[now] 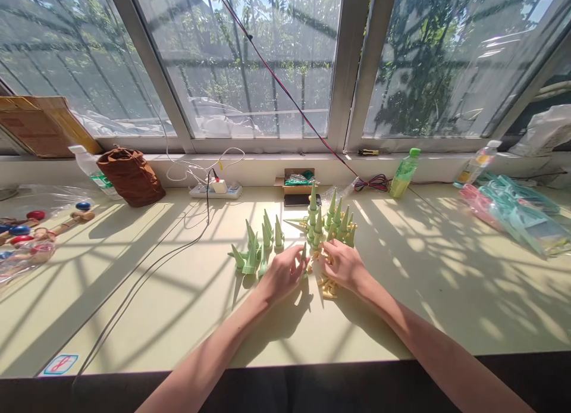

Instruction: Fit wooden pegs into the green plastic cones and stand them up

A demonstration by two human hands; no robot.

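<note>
Between the fingers of my left hand stands a green cone-shaped piece, its tip pointing up. My right hand is beside it with the fingers bent together; whatever they pinch is too small to make out. Below its wrist lies a small pile of yellow pieces. Several loose green cones stand or lie left of my left hand. Beyond my right hand is a group of green cones joined with yellow pieces, some upright, one pointing left.
At the back stand a small open carton, a power strip with cables, a brown drawstring bag and a green-capped bottle. Bagged wooden toys lie at left, plastic-wrapped packs at right. A black cable crosses the table.
</note>
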